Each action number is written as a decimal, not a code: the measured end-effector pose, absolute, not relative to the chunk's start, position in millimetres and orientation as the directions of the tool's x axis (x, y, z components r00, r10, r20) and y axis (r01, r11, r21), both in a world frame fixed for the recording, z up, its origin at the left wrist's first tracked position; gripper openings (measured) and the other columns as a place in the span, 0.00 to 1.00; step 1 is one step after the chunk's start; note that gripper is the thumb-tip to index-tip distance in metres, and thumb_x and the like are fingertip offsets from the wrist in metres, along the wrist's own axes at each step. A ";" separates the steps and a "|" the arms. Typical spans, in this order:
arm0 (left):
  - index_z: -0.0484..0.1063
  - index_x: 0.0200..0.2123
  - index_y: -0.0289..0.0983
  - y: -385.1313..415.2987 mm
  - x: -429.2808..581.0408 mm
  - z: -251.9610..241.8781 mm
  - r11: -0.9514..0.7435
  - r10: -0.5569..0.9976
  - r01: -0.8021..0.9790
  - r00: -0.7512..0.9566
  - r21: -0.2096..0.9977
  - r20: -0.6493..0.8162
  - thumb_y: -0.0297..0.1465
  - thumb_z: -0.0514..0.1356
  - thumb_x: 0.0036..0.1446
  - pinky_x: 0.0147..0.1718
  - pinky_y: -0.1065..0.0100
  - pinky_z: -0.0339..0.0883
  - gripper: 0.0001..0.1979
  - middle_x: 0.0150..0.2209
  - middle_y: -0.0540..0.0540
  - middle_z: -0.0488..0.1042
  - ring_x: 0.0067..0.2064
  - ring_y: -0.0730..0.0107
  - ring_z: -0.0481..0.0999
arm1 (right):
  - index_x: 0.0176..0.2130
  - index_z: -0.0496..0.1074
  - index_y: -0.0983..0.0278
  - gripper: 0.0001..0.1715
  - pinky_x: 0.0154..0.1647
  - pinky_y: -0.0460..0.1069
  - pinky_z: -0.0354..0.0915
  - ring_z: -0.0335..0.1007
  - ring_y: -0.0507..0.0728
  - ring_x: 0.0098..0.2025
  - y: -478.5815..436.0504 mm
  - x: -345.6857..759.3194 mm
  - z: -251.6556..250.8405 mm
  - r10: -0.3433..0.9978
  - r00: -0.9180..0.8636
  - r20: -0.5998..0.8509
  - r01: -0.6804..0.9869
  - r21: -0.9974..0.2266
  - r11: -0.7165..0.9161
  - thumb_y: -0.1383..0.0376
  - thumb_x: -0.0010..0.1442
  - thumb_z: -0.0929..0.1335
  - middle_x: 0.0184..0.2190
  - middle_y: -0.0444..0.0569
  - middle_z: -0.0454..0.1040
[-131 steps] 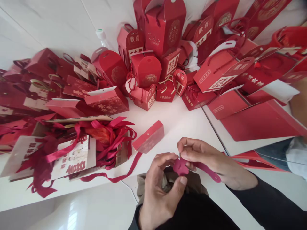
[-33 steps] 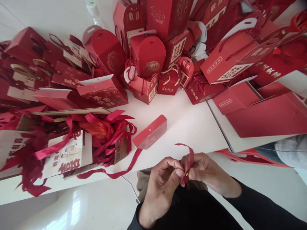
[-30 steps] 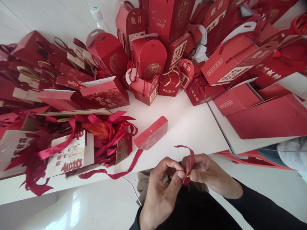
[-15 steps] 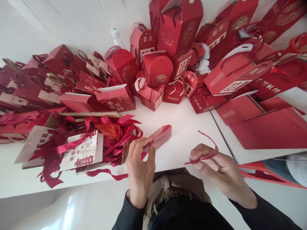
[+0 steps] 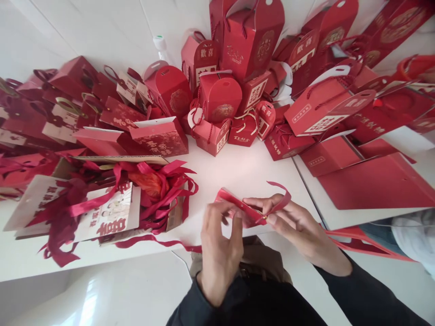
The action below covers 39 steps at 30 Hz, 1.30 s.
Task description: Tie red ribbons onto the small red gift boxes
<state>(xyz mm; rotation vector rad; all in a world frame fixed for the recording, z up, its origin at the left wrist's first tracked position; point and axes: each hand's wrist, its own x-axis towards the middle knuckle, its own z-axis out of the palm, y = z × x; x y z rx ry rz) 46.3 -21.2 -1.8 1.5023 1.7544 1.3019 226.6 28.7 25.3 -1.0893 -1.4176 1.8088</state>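
Note:
A small, narrow red paper box (image 5: 238,206) lies tilted between my two hands, just above the table's front edge. My left hand (image 5: 219,240) is curled over its left part, with thumb and fingers on the near side, slightly blurred. At the other end, my right hand (image 5: 299,228) pinches a dark red ribbon (image 5: 281,201), which curls up over the fingers. A tiny gold-coloured spot shows at the ribbon's lower end, beside the box's corner. The right index finger reaches along the box's upper edge.
To the left, a cardboard box (image 5: 175,215) overflows with red ribbons and printed cards (image 5: 110,210). Many red gift boxes (image 5: 220,97) and bags (image 5: 159,136) crowd the back of the white table (image 5: 207,174). A large red bag (image 5: 377,183) lies at right, near another person's clothing (image 5: 413,235).
My hands have come together. The small box has turned and moved right and nearer to me, and the ribbon in my right hand now meets its right end.

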 end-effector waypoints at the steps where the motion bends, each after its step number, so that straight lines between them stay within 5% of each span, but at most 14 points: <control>1: 0.69 0.52 0.40 -14.2 40.1 -4.3 -0.091 0.912 0.543 -0.291 0.835 0.289 0.29 0.63 0.65 0.49 0.62 0.71 0.13 0.49 0.42 0.74 0.52 0.62 0.75 | 0.43 0.72 0.56 0.09 0.64 0.61 0.69 0.66 0.66 0.68 30.3 228.9 26.5 0.831 -0.501 -0.243 0.068 -0.968 -0.241 0.55 0.70 0.69 0.65 0.53 0.71; 4: 0.66 0.59 0.41 5.7 20.9 -7.1 -0.238 0.926 0.606 -0.094 0.759 0.366 0.28 0.66 0.62 0.60 0.52 0.65 0.24 0.59 0.38 0.70 0.63 0.54 0.68 | 0.44 0.72 0.57 0.10 0.64 0.62 0.68 0.68 0.66 0.66 33.1 232.1 28.4 0.822 -0.528 -0.212 0.158 -0.976 -0.151 0.54 0.71 0.67 0.63 0.54 0.73; 8: 0.72 0.41 0.40 17.7 10.7 -5.9 -0.272 0.949 0.487 -0.009 0.830 0.316 0.26 0.66 0.62 0.44 0.64 0.70 0.07 0.39 0.49 0.76 0.43 0.65 0.75 | 0.45 0.73 0.55 0.05 0.64 0.62 0.68 0.69 0.64 0.65 33.0 229.1 26.5 0.880 -0.474 -0.036 0.334 -0.932 0.142 0.58 0.71 0.67 0.62 0.50 0.73; 13: 0.76 0.39 0.39 16.3 19.1 -6.0 -0.237 0.954 0.412 -0.073 0.880 0.291 0.24 0.64 0.62 0.37 0.67 0.69 0.05 0.37 0.48 0.75 0.40 0.68 0.74 | 0.49 0.72 0.56 0.08 0.67 0.60 0.65 0.63 0.63 0.67 31.3 221.3 20.2 0.844 -0.450 0.292 0.542 -0.662 0.518 0.66 0.70 0.68 0.62 0.52 0.70; 29: 0.73 0.47 0.40 2.8 24.9 -5.6 -0.188 0.978 0.344 -0.021 0.920 0.208 0.24 0.57 0.67 0.44 0.62 0.72 0.09 0.44 0.44 0.76 0.46 0.64 0.75 | 0.53 0.71 0.57 0.13 0.62 0.63 0.70 0.66 0.64 0.64 34.8 205.9 16.0 0.808 -0.449 0.380 0.588 -0.555 0.588 0.69 0.71 0.67 0.57 0.56 0.71; 39: 0.73 0.46 0.40 2.5 28.1 -2.5 -0.215 0.973 0.356 -0.001 0.909 0.231 0.24 0.61 0.64 0.43 0.64 0.74 0.09 0.44 0.44 0.76 0.46 0.64 0.77 | 0.44 0.66 0.57 0.09 0.63 0.64 0.66 0.76 0.58 0.42 36.4 199.1 15.7 0.797 -0.404 0.449 0.552 -0.575 0.604 0.71 0.69 0.68 0.38 0.46 0.77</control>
